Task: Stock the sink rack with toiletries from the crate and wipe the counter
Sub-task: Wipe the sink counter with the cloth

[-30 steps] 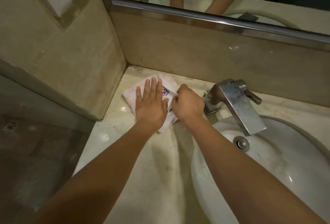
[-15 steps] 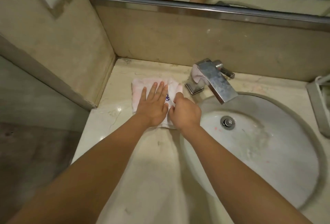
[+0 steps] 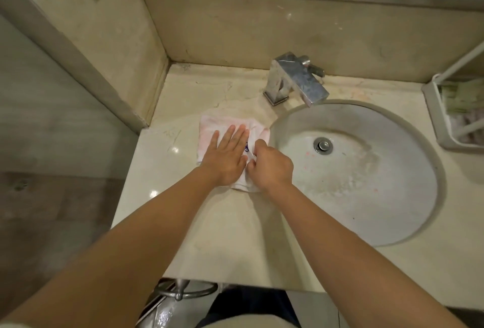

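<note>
Left of the basin, my left hand (image 3: pixel 228 156) is lying flat, pressing the soft, limp cloth (image 3: pixel 209 131); my right hand (image 3: pixel 272 166) is pinching its edge, probably the best hold.

Chrome faucet (image 3: pixel 296 79) beyond right hand (image 3: pixel 272 168), spout overhanging white basin (image 3: pixel 366 191) just right of that hand. Drain (image 3: pixel 323 145) near basin centre. Towel ring (image 3: pixel 183 291) well nearside.

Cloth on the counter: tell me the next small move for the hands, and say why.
Probably slide the cloth toward the front edge of the counter. The left hand lies flat on it and the right hand pinches its edge beside the basin, so it looks pinned ready for a wiping stroke, and a stretch of counter lies in front of it.
</note>
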Motion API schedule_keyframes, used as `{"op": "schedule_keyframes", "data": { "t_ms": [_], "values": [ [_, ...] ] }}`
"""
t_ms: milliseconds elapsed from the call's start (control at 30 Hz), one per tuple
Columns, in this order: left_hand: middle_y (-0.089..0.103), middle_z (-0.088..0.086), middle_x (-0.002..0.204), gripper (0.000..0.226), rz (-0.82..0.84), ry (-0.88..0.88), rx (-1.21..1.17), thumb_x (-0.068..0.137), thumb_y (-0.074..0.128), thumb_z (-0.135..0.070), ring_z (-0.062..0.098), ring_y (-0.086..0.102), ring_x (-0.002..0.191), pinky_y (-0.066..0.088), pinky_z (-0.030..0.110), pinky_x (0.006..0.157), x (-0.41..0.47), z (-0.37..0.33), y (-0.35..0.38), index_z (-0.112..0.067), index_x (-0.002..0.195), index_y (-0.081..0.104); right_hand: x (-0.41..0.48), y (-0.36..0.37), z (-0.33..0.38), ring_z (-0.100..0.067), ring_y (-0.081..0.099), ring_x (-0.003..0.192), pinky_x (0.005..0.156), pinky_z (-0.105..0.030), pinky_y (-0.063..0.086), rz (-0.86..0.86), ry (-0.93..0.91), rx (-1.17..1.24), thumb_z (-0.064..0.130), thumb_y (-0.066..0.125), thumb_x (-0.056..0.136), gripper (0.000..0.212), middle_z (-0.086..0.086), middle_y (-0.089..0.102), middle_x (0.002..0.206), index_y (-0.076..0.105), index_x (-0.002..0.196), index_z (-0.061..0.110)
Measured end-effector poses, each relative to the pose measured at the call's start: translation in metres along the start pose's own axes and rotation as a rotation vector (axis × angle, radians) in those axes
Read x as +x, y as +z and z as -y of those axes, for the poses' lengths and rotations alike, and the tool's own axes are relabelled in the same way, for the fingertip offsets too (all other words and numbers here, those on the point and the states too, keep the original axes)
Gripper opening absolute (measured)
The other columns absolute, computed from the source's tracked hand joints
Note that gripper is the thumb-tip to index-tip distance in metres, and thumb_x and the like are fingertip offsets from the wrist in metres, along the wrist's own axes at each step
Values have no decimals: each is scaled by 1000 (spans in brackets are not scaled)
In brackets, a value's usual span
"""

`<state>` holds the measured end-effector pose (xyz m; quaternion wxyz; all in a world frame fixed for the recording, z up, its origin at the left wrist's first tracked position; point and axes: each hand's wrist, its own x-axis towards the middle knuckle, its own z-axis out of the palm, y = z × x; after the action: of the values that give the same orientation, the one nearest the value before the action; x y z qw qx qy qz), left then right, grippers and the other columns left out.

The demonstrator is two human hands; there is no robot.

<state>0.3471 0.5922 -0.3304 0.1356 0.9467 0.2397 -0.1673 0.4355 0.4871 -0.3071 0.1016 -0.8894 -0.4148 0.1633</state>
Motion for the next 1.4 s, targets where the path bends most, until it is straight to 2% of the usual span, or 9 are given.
{"op": "schedule_keyframes", "data": {
  "t_ms": [500,933,1067,1167,1300,1400],
  "values": [
    [-24,-2,159,62,32,51,-2,104,19,-36,18,-22,146,-11,47,119,-81,-28,41,-18,151,-17,-98,17,-3,-27,62,93,63,-29,32,22,0,-33,22,49,91,26,-4,66,101,50,117,16],
    [-22,0,160,64,39,67,17,103,19,-39,19,-22,146,-11,46,118,-124,-66,62,-18,152,-15,-153,15,-26,-28,61,89,62,-30,35,59,12,-36,24,49,92,22,-5,66,98,50,113,17],
    [-17,-1,161,66,21,49,7,102,22,-46,21,-15,148,-2,47,119,-123,-82,63,-20,154,-8,-156,6,-40,-27,61,88,61,-30,35,71,53,-31,23,51,89,16,-4,65,96,52,105,17],
    [-4,1,163,67,-12,50,36,99,29,-49,26,-1,148,13,47,116,-120,-96,58,-20,155,3,-155,-4,-55,-27,61,92,62,-29,34,70,83,-23,22,52,87,15,-3,65,97,53,102,18],
    [26,4,151,61,-73,51,41,93,45,-50,28,26,135,33,43,100,-103,-114,46,-23,146,30,-148,-17,-77,-26,60,93,64,-28,32,64,100,-57,21,52,87,18,-3,65,100,54,104,19],
    [40,5,135,53,-51,49,13,91,53,-44,28,35,123,41,38,84,-84,-130,36,-21,137,42,-140,-27,-95,-26,60,92,64,-29,33,64,99,-100,19,52,86,18,-2,65,99,54,104,19]
  ]
}}
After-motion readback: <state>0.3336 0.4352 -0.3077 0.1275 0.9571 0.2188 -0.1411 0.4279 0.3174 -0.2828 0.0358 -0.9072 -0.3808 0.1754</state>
